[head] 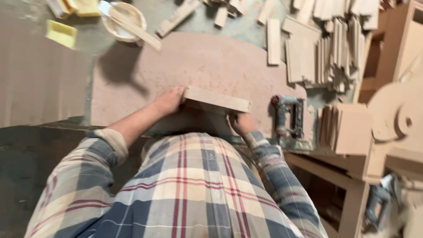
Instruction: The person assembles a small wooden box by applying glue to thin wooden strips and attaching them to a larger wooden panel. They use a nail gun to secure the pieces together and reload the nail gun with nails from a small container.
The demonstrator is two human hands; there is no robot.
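Both hands are gripping a pale wooden board (217,99) at its ends, left hand (168,101) fingers wrapping one end, right hand (241,123) fingers curling under the other, over a dusty brown counter (194,61), nail gun (287,117) lying just beyond the right fingers, offcut stacks (328,48) farther off.

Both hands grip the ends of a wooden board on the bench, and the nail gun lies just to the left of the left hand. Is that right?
Not quite. In the head view the nail gun lies to the right of the right hand, not by the left hand. The rest holds: both hands grip the ends of the wooden board on the bench.
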